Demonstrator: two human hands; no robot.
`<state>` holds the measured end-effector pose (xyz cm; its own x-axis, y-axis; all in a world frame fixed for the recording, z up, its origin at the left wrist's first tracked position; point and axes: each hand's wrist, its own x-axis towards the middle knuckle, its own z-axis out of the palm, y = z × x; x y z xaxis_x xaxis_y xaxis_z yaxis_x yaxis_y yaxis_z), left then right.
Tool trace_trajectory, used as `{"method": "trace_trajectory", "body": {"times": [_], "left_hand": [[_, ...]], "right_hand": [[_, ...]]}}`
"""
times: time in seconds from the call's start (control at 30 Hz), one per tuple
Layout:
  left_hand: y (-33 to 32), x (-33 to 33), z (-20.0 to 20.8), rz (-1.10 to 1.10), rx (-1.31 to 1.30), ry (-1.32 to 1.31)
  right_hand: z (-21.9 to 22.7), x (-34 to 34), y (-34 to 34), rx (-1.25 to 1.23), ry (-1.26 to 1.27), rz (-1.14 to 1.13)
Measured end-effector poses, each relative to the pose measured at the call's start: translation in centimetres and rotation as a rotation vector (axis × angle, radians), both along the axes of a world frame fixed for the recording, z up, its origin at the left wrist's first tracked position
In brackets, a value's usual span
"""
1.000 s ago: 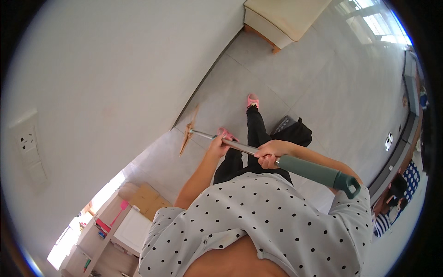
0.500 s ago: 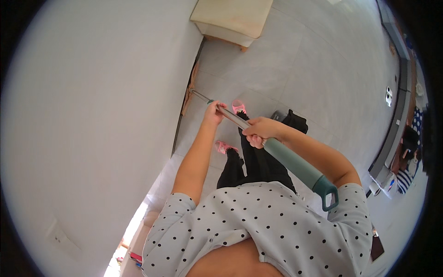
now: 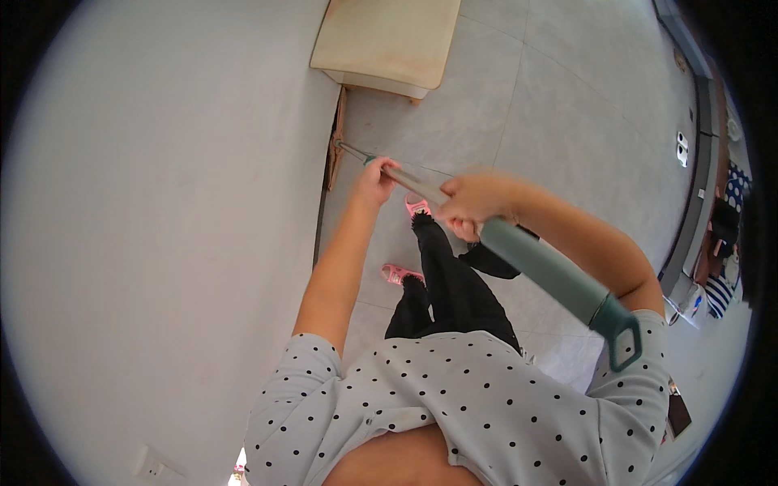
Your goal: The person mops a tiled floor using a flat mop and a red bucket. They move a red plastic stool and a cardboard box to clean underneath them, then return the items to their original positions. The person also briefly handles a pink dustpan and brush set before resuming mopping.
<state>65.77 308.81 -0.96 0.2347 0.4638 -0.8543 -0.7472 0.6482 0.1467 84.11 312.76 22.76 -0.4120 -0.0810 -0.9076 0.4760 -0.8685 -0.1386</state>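
Note:
A long-handled flat mop runs diagonally across my front, its metal pole (image 3: 417,185) ending in a thick green handle grip (image 3: 551,271) with a loop beside my right upper arm. My left hand (image 3: 378,180) is closed round the lower pole, near a green collar. Higher up, my right hand (image 3: 478,206), slightly blurred, wraps the pole just below the green grip. At the far end, the narrow brown mop head (image 3: 335,150) lies along the foot of the white wall (image 3: 178,202), close to a cream cabinet (image 3: 385,44).
Grey tiled floor (image 3: 567,146) spreads to the right of the wall. My feet in pink sandals (image 3: 397,274) stand near the mop. A black object (image 3: 490,261) is partly hidden behind my leg. White slippers (image 3: 681,149) lie at the far right, near a dark ledge (image 3: 703,186) with assorted items.
The mop head has slid forward along the wall, closer to the cream cabinet. My right hand and the green grip have shifted rightward; both hands keep their hold.

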Motion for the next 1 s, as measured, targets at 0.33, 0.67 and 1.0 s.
{"method": "trace_trajectory", "body": {"times": [0.33, 0.67, 1.0], "left_hand": [[-14.7, -4.7, -2.9, 0.003, -0.247, 0.116], [-4.7, -1.3, -2.5, -0.003, -0.016, -0.016], [-1.4, 0.5, -2.0, 0.008, -0.069, 0.069]], "right_hand": [[-7.5, -1.8, -7.6, -0.290, 0.269, 0.042], [-5.3, 0.2, -4.8, 0.052, 0.202, -0.060], [-5.6, 1.6, 2.1, 0.001, 0.131, 0.229]]}}
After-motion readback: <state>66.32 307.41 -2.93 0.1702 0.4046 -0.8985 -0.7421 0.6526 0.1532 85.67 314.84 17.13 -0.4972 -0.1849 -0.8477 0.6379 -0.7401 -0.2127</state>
